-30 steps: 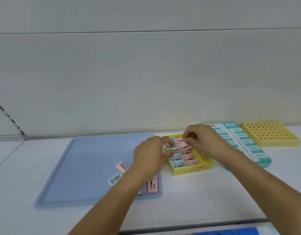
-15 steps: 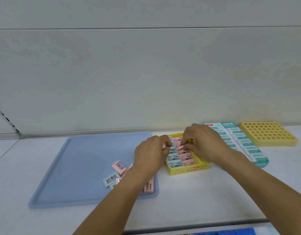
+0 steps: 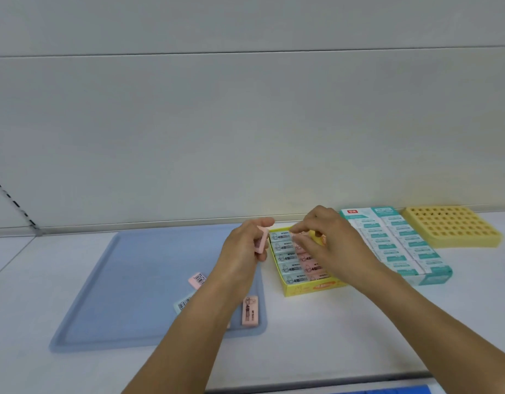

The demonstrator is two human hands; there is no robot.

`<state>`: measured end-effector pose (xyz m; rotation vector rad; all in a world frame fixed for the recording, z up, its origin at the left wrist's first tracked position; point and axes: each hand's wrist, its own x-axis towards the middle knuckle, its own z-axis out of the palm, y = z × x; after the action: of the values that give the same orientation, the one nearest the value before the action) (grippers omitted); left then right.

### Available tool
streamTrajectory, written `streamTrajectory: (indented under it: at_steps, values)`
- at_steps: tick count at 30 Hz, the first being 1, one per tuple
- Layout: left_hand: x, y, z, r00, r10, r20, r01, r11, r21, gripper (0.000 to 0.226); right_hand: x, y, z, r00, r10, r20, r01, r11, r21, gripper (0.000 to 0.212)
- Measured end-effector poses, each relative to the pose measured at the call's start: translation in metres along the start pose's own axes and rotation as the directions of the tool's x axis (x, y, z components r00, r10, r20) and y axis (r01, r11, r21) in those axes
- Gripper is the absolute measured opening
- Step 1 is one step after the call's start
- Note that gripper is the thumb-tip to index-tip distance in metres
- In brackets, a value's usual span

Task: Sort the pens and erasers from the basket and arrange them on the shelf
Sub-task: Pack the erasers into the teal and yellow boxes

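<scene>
Left hand (image 3: pixel 247 248) pinching 1 pink rectangular eraser (image 3: pixel 261 240); right hand (image 3: pixel 328 243), fingers curled, tucking erasers into yellow cardboard box (image 3: pixel 311 288) beside it, nearly full; 3 loose erasers (image 3: pixel 250 310) below grip left.

The white shelf (image 3: pixel 316 336) lies bare in front of the yellow eraser box (image 3: pixel 311 288). To the box's right, the teal eraser pack (image 3: pixel 399 251) and yellow perforated holder (image 3: pixel 450 231) crowd the back wall. On the left, the blue tray (image 3: pixel 126 280) is open except for three loose erasers (image 3: pixel 249 311) near its right edge.
</scene>
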<state>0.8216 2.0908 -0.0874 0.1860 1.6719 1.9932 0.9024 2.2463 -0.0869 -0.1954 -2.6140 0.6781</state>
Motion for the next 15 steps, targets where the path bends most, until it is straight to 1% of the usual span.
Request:
streamTrajectory:
  at_steps: [2, 3, 4, 5, 7, 8, 10, 13, 14, 15]
  values:
    - [-0.005, 0.002, -0.001, 0.999, 0.01, 0.041, -0.003, 0.986, -0.165, 0.023, -0.002, -0.013, 0.005, 0.997, 0.03, -0.076, -0.012, 0.974, 0.226, 0.013]
    - [-0.007, 0.003, -0.001, 0.998, 0.003, 0.055, 0.011, 0.969, -0.249, 0.018, -0.003, -0.018, 0.007, 0.995, 0.04, -0.089, -0.012, 0.956, 0.294, 0.016]
    - [-0.009, 0.002, -0.002, 0.998, -0.004, 0.064, 0.025, 0.947, -0.321, 0.017, -0.004, -0.022, 0.008, 0.995, 0.045, -0.088, -0.014, 0.945, 0.325, 0.021]
    - [-0.011, 0.002, -0.002, 0.998, -0.013, 0.065, 0.036, 0.927, -0.374, 0.018, -0.004, -0.025, 0.009, 0.996, 0.047, -0.078, -0.019, 0.947, 0.321, 0.026]
    - [-0.014, 0.003, -0.001, 0.998, -0.021, 0.067, 0.047, 0.91, -0.413, 0.02, -0.003, -0.028, 0.01, 0.998, 0.038, -0.057, -0.023, 0.969, 0.244, 0.035]
    - [-0.015, 0.003, -0.001, 0.997, -0.023, 0.078, 0.053, 0.91, -0.41, 0.022, -0.003, -0.029, 0.01, 0.998, 0.017, -0.053, -0.006, 0.98, 0.2, 0.035]
    - [-0.016, 0.004, 0.001, 0.995, -0.024, 0.095, 0.058, 0.927, -0.371, 0.025, -0.003, -0.03, 0.008, 0.996, -0.071, -0.055, 0.077, 0.991, 0.107, 0.029]
    - [-0.016, 0.003, 0.0, 0.996, -0.008, 0.087, 0.034, 0.955, -0.296, 0.026, -0.006, -0.034, 0.005, 0.959, -0.248, -0.135, 0.24, 0.968, -0.072, 0.014]
    - [-0.016, 0.003, 0.0, 0.995, 0.007, 0.096, 0.019, 0.964, -0.267, 0.026, -0.007, -0.036, 0.005, 0.95, -0.259, -0.175, 0.243, 0.964, -0.111, 0.013]
    - [-0.016, 0.003, -0.001, 0.994, 0.024, 0.105, 0.001, 0.974, -0.228, 0.028, -0.008, -0.037, 0.004, 0.949, -0.236, -0.211, 0.216, 0.97, -0.115, 0.014]
